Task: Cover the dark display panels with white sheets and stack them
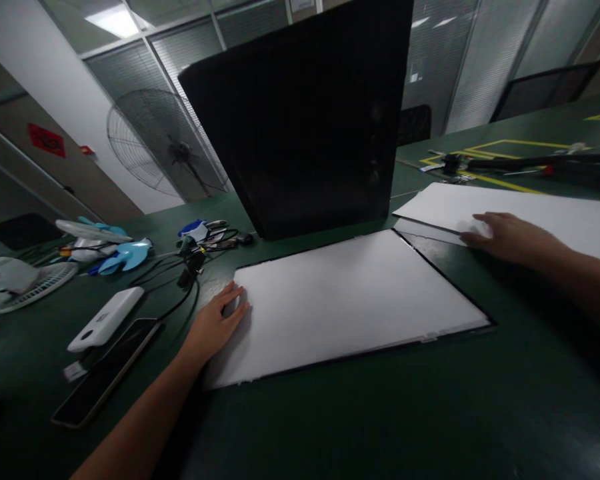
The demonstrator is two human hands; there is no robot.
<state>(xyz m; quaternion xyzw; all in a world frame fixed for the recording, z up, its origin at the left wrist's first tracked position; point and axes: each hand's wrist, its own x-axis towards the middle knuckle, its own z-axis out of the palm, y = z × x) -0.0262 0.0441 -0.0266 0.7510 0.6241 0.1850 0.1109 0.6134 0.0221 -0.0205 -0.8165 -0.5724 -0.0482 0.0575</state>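
A flat white panel with a thin black rim [345,303] lies on the green table [380,420]. My left hand [217,323] rests flat on its left edge, fingers stretched out, holding nothing. My right hand [505,235] lies flat, fingers forward, on the near edge of a second white sheet [530,210] at the right. Behind the panel a large dark screen [305,113] stands tilted upright.
At the left lie a dark phone [105,373], a white power bank [105,319], black cables [190,267], blue-and-white fan parts [105,243] and a fan grille [25,283]. A floor fan [155,143] stands behind. Dark tools [545,163] lie at the far right.
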